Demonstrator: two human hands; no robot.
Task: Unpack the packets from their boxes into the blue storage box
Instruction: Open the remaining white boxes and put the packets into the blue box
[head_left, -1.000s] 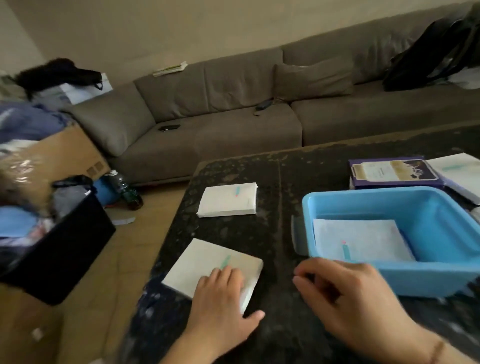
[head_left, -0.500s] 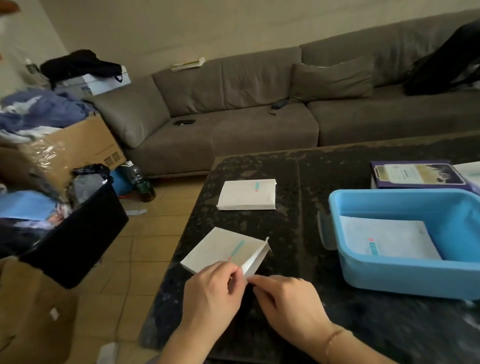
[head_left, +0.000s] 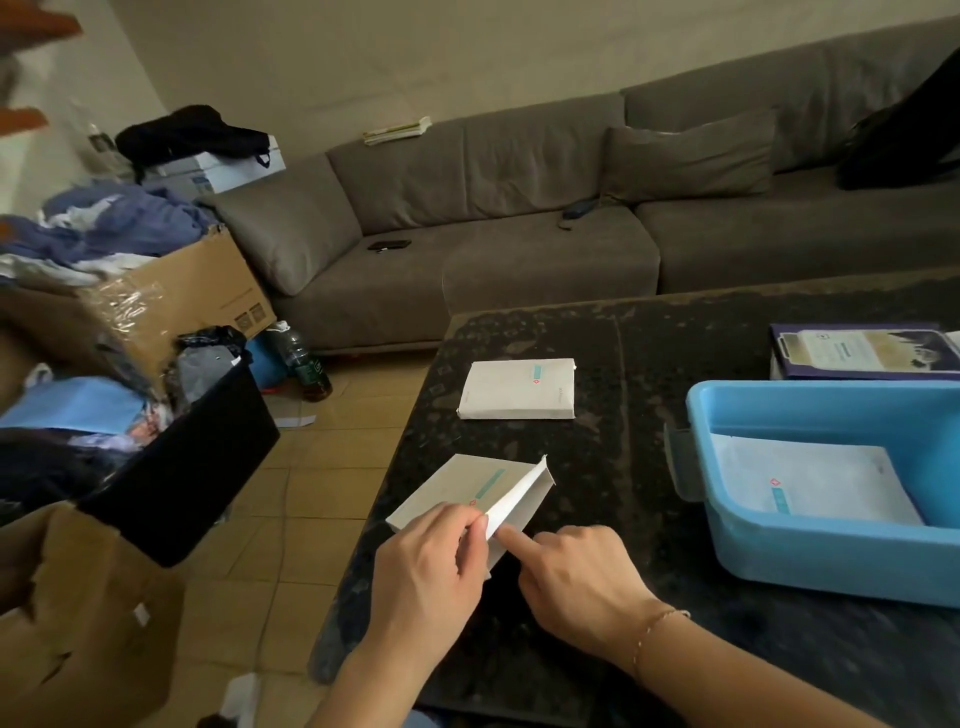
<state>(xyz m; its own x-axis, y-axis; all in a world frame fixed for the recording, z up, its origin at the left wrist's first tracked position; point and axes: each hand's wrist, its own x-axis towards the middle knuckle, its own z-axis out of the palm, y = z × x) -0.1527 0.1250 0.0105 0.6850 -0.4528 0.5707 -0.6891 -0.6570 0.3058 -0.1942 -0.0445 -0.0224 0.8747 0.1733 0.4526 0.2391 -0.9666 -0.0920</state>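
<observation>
Head view, looking down on a dark speckled table (head_left: 649, 364). At the near edge the left hand (head_left: 431, 561) pinches the raised end flap of a flat white box (head_left: 457, 493), thumb and fingers curled round the flap's near corner; the box lies on the table, its open end turned to the right. The right hand (head_left: 576, 577) sits just to the right of that grip, index finger extended and its tip touching the lower edge of the flap, the other fingers curled under and holding nothing that shows. A thin bracelet (head_left: 657, 626) circles the right wrist. Whether any packet remains inside this box cannot be told.

Beyond the grip, farther across the table, a second white box (head_left: 519, 389) lies flat and closed, apart from the first. To the right of the grip stands the blue storage box (head_left: 810, 551), well clear of both hands; one white packet (head_left: 810, 483) with a small teal and red mark lies flat on its floor. Behind the storage box, at the far right, a purple box (head_left: 862, 353) lies on the table.

To the left of the grip, off the table, the tiled floor (head_left: 322, 493) carries a black bin (head_left: 182, 467) filled with cloth, a cardboard carton (head_left: 171, 301) heaped with blue clothing, and a dark bottle (head_left: 306, 364). A grey sofa (head_left: 519, 234) runs along the wall beyond the table, with a cushion (head_left: 685, 156) and a small dark device (head_left: 389, 244) on it.
</observation>
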